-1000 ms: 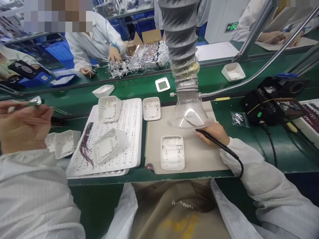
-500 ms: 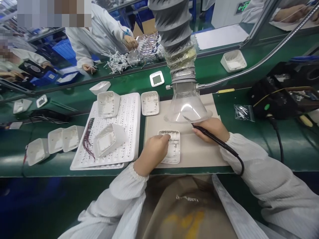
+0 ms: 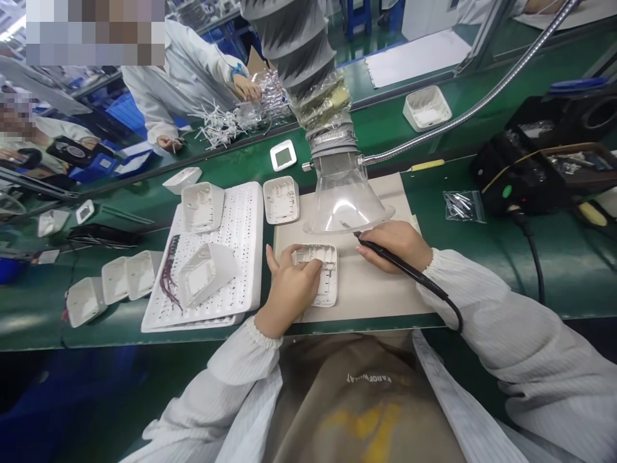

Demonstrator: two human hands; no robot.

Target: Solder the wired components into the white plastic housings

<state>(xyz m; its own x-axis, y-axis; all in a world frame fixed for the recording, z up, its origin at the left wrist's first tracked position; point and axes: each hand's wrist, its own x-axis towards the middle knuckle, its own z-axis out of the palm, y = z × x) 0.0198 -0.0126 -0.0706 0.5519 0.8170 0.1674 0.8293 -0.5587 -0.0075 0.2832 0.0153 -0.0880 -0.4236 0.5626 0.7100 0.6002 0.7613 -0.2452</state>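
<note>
My right hand (image 3: 398,244) is closed round a black soldering iron (image 3: 388,257), its tip pointing left under the clear fume hood (image 3: 348,206). In front of me a white plastic housing (image 3: 328,289) lies with its hollow inside facing up on a beige board (image 3: 371,296). My left hand (image 3: 292,286) grips the housing's left side, the thumb reaching over its inside and some other fingers spread out beyond its edge. What lies under those fingertips is hidden. The iron's tip is apart from the housing.
A white perforated tray (image 3: 245,257) carries two housings and dark red wires (image 3: 168,273). More housings (image 3: 87,299) stand left; another (image 3: 282,200) sits behind the board. A small bag of metal parts (image 3: 463,206) lies right, near a black station (image 3: 506,170). Co-workers sit opposite.
My left hand's fingers have spread out and shifted over the housing. The whole view has turned slightly. The soldering iron stays in my right hand beneath the hood.
</note>
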